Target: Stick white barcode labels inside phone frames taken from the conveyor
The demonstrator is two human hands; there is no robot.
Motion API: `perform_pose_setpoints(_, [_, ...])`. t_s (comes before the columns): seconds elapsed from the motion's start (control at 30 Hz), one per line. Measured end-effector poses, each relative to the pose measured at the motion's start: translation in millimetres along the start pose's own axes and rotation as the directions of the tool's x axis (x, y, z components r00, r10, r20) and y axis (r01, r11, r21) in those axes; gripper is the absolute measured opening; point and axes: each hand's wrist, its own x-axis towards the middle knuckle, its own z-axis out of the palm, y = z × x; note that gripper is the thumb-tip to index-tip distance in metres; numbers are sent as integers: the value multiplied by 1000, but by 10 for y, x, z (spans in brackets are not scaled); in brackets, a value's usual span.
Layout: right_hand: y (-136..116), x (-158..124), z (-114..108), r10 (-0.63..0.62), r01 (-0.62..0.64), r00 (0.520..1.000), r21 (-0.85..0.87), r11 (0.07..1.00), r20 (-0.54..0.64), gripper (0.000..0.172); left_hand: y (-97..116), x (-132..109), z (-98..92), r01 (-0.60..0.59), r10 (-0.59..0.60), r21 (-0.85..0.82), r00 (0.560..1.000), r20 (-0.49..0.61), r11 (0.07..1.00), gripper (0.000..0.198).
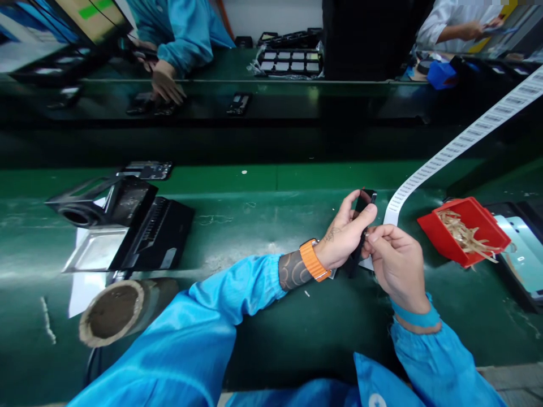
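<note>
My left hand (344, 237), with an orange watch strap at the wrist, grips a thin black phone (354, 264) tilted up on its edge. Thumb and fingers close around its upper part and hide much of it. Against the phone's right-hand edge, my right hand (399, 263) has its thumb and forefinger pinched together. Whatever lies between those fingertips is too small to make out. Just beyond the right hand, a long white strip of barcode labels (449, 152) comes down to the bench from the upper right.
A red bin (487, 240) of tan strips stands at the right, beside phone-like panels (524, 249). At left are a black stand (159, 237), a cardboard tube (136, 311) and a phone part (148, 169). Across the bench, a co-worker's hand (166, 85) touches dark parts.
</note>
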Motion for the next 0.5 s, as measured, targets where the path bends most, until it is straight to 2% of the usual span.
perform_pose_setpoints(0.27, [-41,25,0,-10,11,1000,-7,1000,29,13,-11,-23,1,31,-31,5,999,29,1000,70])
perform_pose_setpoints(0.5, [-74,27,11,8,-9,1000,33,999,31,12,6,-24,17,34,-33,-15,998,50,999,62])
